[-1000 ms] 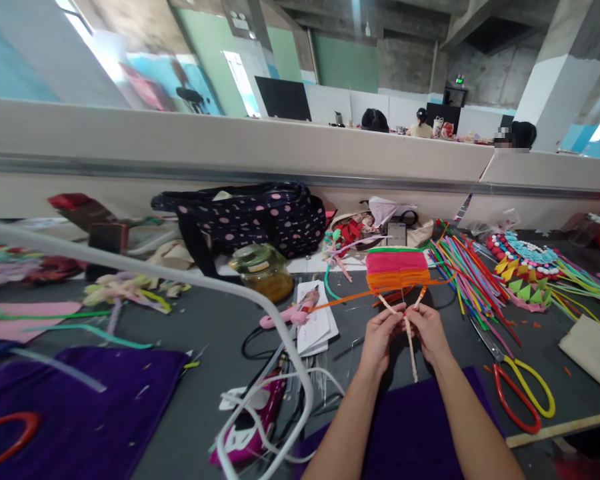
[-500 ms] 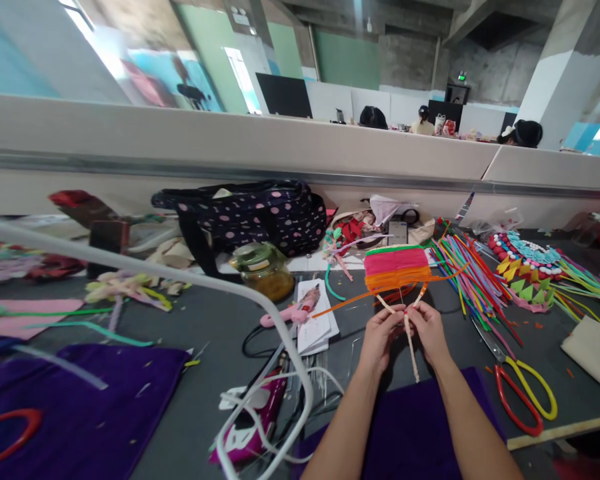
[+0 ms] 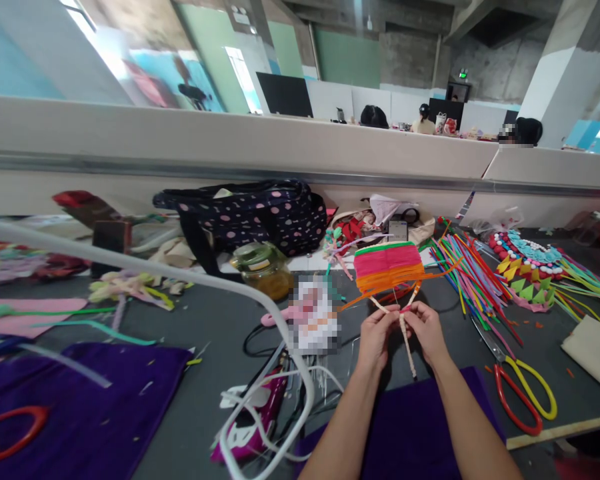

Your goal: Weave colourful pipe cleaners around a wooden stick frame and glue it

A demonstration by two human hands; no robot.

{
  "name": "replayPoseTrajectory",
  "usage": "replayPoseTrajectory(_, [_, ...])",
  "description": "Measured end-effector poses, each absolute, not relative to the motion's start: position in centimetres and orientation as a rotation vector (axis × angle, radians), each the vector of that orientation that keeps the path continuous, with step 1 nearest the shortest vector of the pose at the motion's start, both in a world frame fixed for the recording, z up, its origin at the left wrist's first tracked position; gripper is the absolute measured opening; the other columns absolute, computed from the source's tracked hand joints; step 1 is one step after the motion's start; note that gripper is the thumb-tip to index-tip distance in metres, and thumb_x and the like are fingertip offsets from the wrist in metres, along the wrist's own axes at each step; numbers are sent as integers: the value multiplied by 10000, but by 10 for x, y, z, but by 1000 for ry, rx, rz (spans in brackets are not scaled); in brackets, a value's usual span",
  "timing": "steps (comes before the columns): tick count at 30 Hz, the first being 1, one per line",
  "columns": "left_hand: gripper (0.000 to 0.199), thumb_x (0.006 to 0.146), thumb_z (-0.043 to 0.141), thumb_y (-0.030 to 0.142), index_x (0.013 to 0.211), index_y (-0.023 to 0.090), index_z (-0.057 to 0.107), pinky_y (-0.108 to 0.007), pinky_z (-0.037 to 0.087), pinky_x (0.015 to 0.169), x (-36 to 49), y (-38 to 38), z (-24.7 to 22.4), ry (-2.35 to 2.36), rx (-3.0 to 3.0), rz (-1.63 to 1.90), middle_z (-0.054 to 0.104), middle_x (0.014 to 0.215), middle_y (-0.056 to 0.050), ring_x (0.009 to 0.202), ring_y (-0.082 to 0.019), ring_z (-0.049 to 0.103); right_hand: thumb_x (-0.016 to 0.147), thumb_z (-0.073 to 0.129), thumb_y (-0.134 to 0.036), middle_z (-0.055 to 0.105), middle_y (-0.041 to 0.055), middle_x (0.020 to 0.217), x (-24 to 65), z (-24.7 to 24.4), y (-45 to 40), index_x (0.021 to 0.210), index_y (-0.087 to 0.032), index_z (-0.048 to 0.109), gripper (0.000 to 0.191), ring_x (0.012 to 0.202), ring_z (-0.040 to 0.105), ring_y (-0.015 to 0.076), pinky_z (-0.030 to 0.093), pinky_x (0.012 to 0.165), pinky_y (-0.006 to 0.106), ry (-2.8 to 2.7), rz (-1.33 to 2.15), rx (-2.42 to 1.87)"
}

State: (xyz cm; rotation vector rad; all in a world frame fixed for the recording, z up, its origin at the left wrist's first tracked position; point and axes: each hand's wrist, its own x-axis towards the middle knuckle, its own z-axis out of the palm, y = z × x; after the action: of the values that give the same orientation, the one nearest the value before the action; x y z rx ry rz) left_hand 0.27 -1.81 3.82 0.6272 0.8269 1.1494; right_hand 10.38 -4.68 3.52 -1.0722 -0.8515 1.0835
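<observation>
Between my hands is a craft piece with a striped panel (image 3: 389, 267) in green, pink and orange. Two pale wrapped legs run from the panel down to a joint, where a cream wrapped stem (image 3: 409, 350) hangs, making a Y shape. My left hand (image 3: 376, 338) pinches the joint from the left, fingertips closed. From the other side my right hand (image 3: 427, 331) pinches the same joint, with a bit of red or pink showing at the fingertips. Loose orange strands (image 3: 443, 270) stick out at both sides of the panel. Under my forearms lies a purple cloth (image 3: 410, 433).
Scissors (image 3: 525, 393) with red and yellow handles lie right of my hands, below a bundle of coloured pipe cleaners (image 3: 473, 273). To the left are a pink glue gun (image 3: 285, 315), a magenta tool (image 3: 253, 427), a white lamp arm (image 3: 180, 275), a glass jar (image 3: 265, 270) and a dotted bag (image 3: 250, 217).
The striped panel has shifted slightly left and tilted, its right side higher. Both hands moved a little left with it, still pinching the joint.
</observation>
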Motion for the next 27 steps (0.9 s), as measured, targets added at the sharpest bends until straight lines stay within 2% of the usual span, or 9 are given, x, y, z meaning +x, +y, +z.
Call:
replayPoseTrajectory(3, [243,538,779,199,758,119,712,-262,493,551,2,-18,38,830,645,1160,681,602,-35,528,-145,613,723,644,-322,541,-56,576,104,35,-47,740,-182,584,153,468,469,78,382,431,177,-866,1074,-1086])
replayPoseTrajectory(9, [232,576,733,207,791,121,739,-243,485,656,0,-15,37,770,633,1164,720,751,-72,645,-142,633,737,645,-315,627,-12,712,107,36,-47,781,-181,630,142,637,549,121,440,609,221,-977,933,-1118])
replayPoseTrajectory(13, [243,576,698,173,811,130,742,-240,477,665,-1,-17,39,728,650,1164,721,751,-66,646,-139,630,756,631,-317,618,-9,713,106,40,-49,792,-193,622,129,652,550,134,437,610,226,-988,930,-1099])
replayPoseTrajectory(19, [250,559,745,159,809,163,738,-285,479,760,-1,-23,45,735,718,1230,729,833,-59,753,-178,650,785,610,-285,603,-19,730,102,47,-55,801,-203,603,84,666,544,126,432,642,223,-1019,888,-1059])
replayPoseTrajectory(27, [283,574,783,182,851,161,727,-297,463,810,-3,-24,44,735,719,1223,732,874,-74,806,-185,651,798,609,-325,635,12,786,97,51,-58,870,-195,626,150,698,567,143,452,653,239,-1012,914,-1068])
